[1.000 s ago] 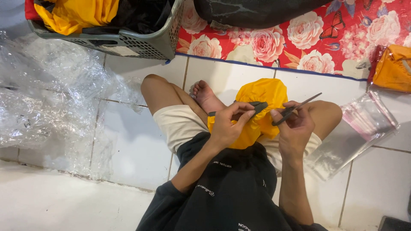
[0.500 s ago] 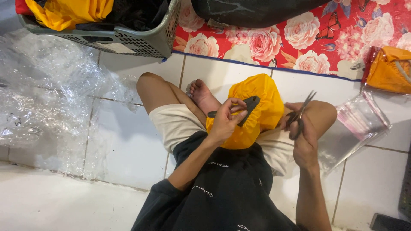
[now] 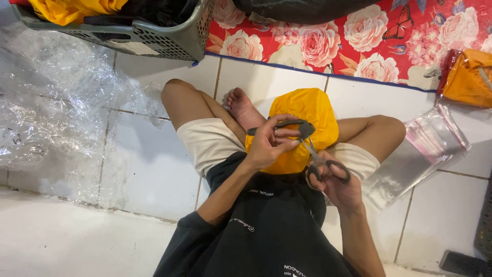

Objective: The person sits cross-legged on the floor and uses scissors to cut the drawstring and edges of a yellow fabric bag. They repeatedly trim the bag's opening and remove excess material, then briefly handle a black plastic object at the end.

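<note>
Scissors (image 3: 320, 161) in right hand (image 3: 335, 184), fingers through loops, blades angled up-left toward dark strap (image 3: 287, 125). Left hand (image 3: 269, 146) pinches strap on yellow cloth (image 3: 302, 118). Grey basket (image 3: 154, 38) holds yellow and black fabric.

We sit on the floor with our legs crossed and our knees out to the left and right. One bare foot shows between the knees, on the far side of our hands. Our left arm bends at the elbow and reaches up across our lap. Our left hand (image 3: 271, 143) is curled, with the fingers (image 3: 287, 134) closed in a pinch and the thumb on top. Our right arm comes up from the near right. Our right hand (image 3: 333, 182) is lower and nearer to us, with its fingers closed in a grip. The two hands sit close together.
</note>
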